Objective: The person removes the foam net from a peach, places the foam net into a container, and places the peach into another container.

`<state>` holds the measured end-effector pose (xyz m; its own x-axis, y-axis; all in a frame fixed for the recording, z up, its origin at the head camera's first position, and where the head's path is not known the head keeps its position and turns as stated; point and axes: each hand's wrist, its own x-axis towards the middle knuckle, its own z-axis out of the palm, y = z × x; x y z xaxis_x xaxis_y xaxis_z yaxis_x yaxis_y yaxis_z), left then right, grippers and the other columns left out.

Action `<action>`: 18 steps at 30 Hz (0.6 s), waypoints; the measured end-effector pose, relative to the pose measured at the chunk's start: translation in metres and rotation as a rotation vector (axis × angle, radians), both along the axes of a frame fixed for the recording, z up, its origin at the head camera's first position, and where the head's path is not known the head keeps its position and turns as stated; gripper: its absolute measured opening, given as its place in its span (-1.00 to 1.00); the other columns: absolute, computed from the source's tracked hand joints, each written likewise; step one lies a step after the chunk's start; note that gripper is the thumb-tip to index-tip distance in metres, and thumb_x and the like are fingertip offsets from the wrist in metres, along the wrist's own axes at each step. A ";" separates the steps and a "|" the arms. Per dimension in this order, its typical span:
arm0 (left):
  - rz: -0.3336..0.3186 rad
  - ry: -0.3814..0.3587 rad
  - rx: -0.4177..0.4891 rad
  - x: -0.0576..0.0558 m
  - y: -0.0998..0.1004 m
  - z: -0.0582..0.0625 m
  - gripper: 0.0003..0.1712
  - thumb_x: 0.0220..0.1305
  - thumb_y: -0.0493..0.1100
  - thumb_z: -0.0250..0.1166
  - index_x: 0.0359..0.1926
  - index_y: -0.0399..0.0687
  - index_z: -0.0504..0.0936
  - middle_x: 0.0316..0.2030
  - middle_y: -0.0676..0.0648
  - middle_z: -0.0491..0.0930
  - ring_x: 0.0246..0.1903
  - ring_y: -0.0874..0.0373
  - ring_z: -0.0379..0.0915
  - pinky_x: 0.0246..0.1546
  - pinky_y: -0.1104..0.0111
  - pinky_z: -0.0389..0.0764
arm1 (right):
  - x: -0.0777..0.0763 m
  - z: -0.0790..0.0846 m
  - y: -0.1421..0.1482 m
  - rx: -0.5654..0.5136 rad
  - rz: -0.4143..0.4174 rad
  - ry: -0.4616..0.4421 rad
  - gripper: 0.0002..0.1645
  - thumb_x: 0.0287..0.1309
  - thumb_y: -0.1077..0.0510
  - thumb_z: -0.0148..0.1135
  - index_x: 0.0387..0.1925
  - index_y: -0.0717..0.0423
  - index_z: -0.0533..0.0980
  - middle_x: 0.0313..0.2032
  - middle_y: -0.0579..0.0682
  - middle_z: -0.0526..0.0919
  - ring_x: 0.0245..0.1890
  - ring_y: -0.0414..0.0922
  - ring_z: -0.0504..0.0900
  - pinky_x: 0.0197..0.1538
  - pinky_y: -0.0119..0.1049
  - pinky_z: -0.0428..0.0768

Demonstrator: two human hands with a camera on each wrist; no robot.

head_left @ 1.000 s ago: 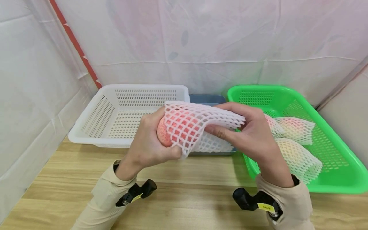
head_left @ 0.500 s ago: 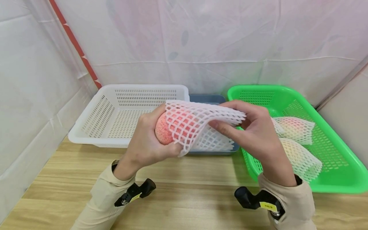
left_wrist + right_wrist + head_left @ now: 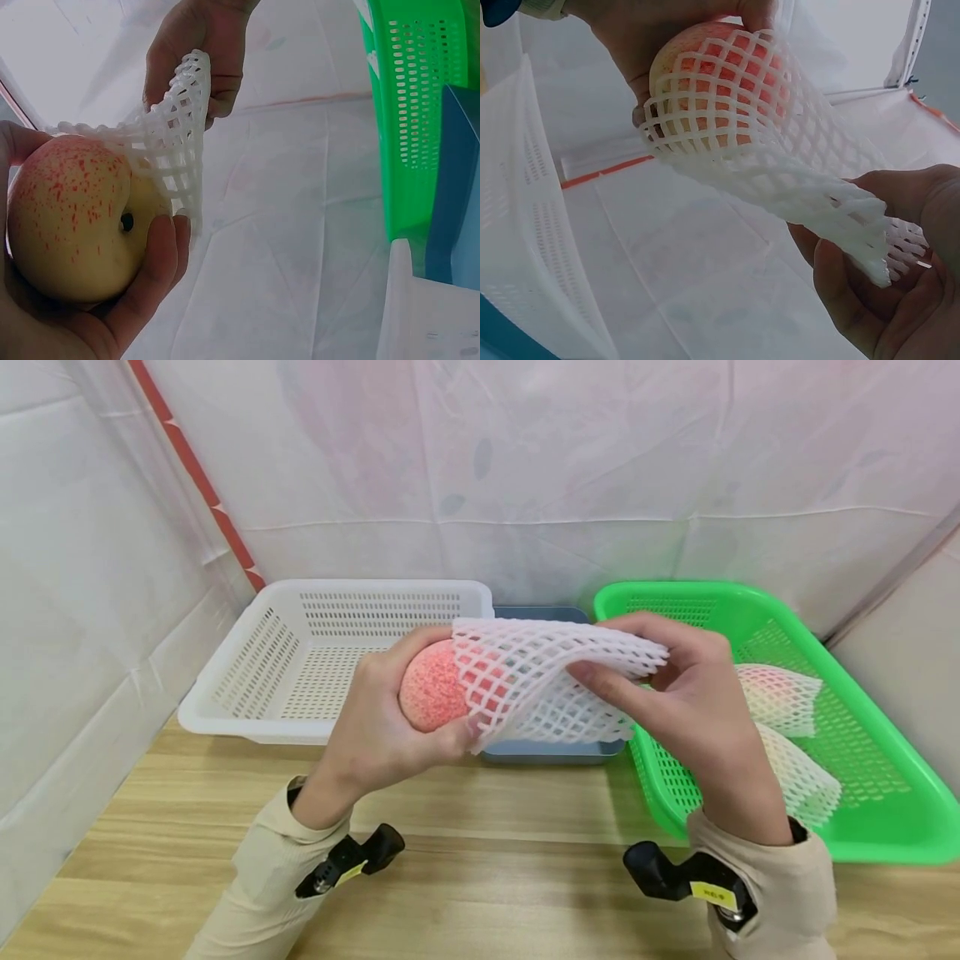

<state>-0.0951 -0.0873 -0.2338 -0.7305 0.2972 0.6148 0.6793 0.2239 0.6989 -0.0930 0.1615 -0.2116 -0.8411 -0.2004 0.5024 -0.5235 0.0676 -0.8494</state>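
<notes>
My left hand grips a pink and yellow peach, its fingers wrapped around the left side. A white foam net sleeve covers the right part of the peach and stretches off to the right. The sleeve's loose end is pinched between thumb and fingers of my right hand. In the left wrist view the stem hollow of the peach shows bare, with the net beyond it. The right wrist view shows the net over the red side and twisted flat towards the right hand.
A white basket stands at the back left. A green basket on the right holds net-wrapped fruits. Between them sits a blue-grey tray, partly behind the net. All stand on a wooden table before a white sheet wall.
My right hand has moved to the right, drawing the net sleeve along. More of the peach shows bare on its left side. My left hand has barely moved.
</notes>
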 end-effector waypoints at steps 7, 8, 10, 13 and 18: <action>0.043 -0.041 -0.020 0.000 -0.001 0.003 -0.32 -0.19 0.01 0.36 0.04 -0.19 0.57 -0.27 -0.04 0.68 -0.45 0.21 0.59 -0.55 0.32 0.64 | 0.001 0.003 0.007 -0.017 -0.052 0.021 -0.74 -0.08 0.50 0.37 -0.24 0.42 0.59 -0.30 0.18 0.65 -0.41 -0.09 0.64 -0.36 -0.41 0.65; 0.049 -0.055 -0.020 0.000 -0.002 0.003 -0.33 -0.18 0.01 0.36 0.03 -0.17 0.58 -0.27 -0.03 0.68 -0.44 0.21 0.59 -0.55 0.32 0.64 | 0.002 0.004 0.009 -0.020 -0.061 0.028 -0.73 -0.08 0.50 0.37 -0.24 0.43 0.59 -0.30 0.18 0.65 -0.41 -0.09 0.64 -0.36 -0.41 0.65; 0.061 -0.079 -0.022 -0.001 -0.002 0.004 -0.36 -0.16 0.01 0.36 0.03 -0.14 0.58 -0.26 -0.02 0.68 -0.43 0.20 0.59 -0.54 0.31 0.65 | 0.002 0.006 0.011 -0.025 -0.082 0.037 -0.72 -0.09 0.50 0.38 -0.24 0.43 0.60 -0.31 0.17 0.66 -0.42 -0.10 0.65 -0.37 -0.41 0.65; 0.073 -0.114 -0.024 -0.002 -0.003 0.005 -0.39 -0.14 -0.01 0.37 0.03 -0.12 0.59 -0.25 -0.03 0.69 -0.41 0.18 0.60 -0.52 0.29 0.66 | 0.004 0.007 0.012 -0.013 -0.138 0.034 -0.72 -0.08 0.48 0.38 -0.22 0.41 0.61 -0.30 0.16 0.67 -0.43 -0.13 0.68 -0.40 -0.40 0.65; 0.113 -0.153 -0.037 -0.006 -0.006 0.005 -0.43 -0.11 -0.02 0.38 0.01 -0.08 0.61 -0.23 -0.04 0.68 -0.35 0.14 0.60 -0.45 0.26 0.67 | 0.004 0.006 0.011 0.101 -0.325 0.043 -0.73 -0.03 0.38 0.41 -0.20 0.33 0.63 -0.28 0.04 0.68 -0.47 -0.20 0.68 -0.49 -0.47 0.61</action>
